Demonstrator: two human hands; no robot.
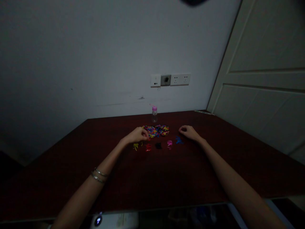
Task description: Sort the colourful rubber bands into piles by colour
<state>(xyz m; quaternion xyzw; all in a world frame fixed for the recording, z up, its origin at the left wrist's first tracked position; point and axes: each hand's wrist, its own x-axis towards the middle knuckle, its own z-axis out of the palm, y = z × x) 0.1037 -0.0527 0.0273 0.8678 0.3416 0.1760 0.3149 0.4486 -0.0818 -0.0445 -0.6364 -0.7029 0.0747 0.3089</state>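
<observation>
My left hand (138,135) is closed in a pinch at the left end of a mixed heap of small coloured rubber bands (156,131). A red rubber band (149,139) shows at its fingertips. Below the heap lie small groups sorted by colour: yellow bands (135,146), red bands (148,147), black bands (158,145), pink bands (169,144) and blue bands (179,140). My right hand (188,131) rests on the table right of the heap, just above the blue group. Its thumb and fingers are curled together; whatever they may hold is too small to see.
Behind the heap a clear bottle with a pink cap (154,115) stands upright on the dark red table (152,178). Sockets and a switch (170,79) sit on the wall behind. A pale panelled door (262,82) rises at the right.
</observation>
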